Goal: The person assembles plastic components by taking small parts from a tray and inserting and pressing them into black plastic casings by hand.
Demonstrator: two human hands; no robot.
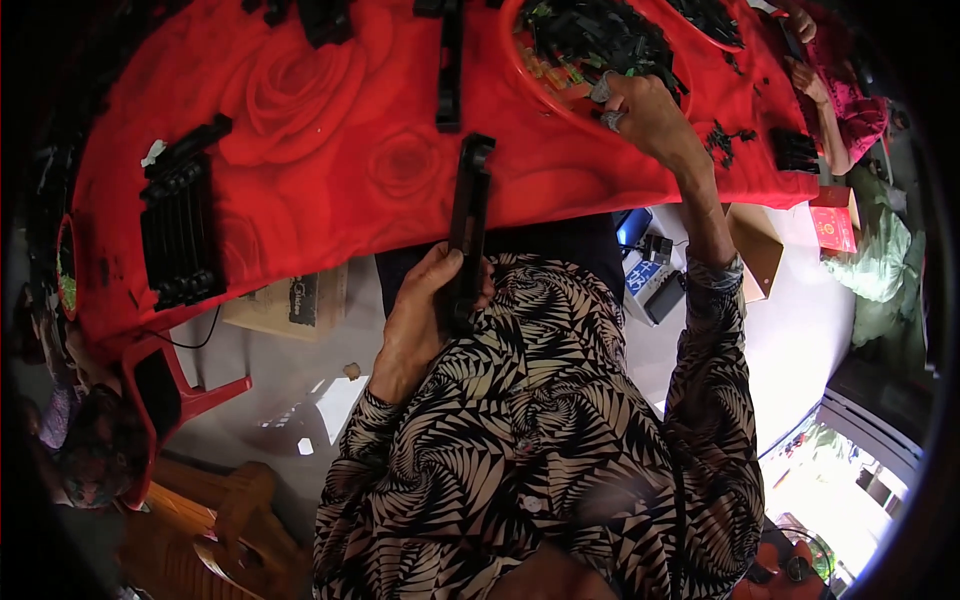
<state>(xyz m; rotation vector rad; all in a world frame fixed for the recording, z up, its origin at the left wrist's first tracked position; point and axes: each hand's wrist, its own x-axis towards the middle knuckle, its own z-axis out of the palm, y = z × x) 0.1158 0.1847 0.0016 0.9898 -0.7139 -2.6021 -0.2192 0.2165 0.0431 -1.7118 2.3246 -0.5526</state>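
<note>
While lettering [301, 299] marks a carton [264, 310], the left hand [424, 302] grips a black bar [470, 195], the right hand's [645, 108] grip unclear.

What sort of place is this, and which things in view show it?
Probably a small, informal workshop, judging by the red rose-patterned tablecloth, the round orange-red basin of small dark pieces, and the row of long black bars.

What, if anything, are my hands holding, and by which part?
Your left hand holds a long black piece by its lower part. Your right hand is at the red basin; whether it grips anything can't be told.
</note>
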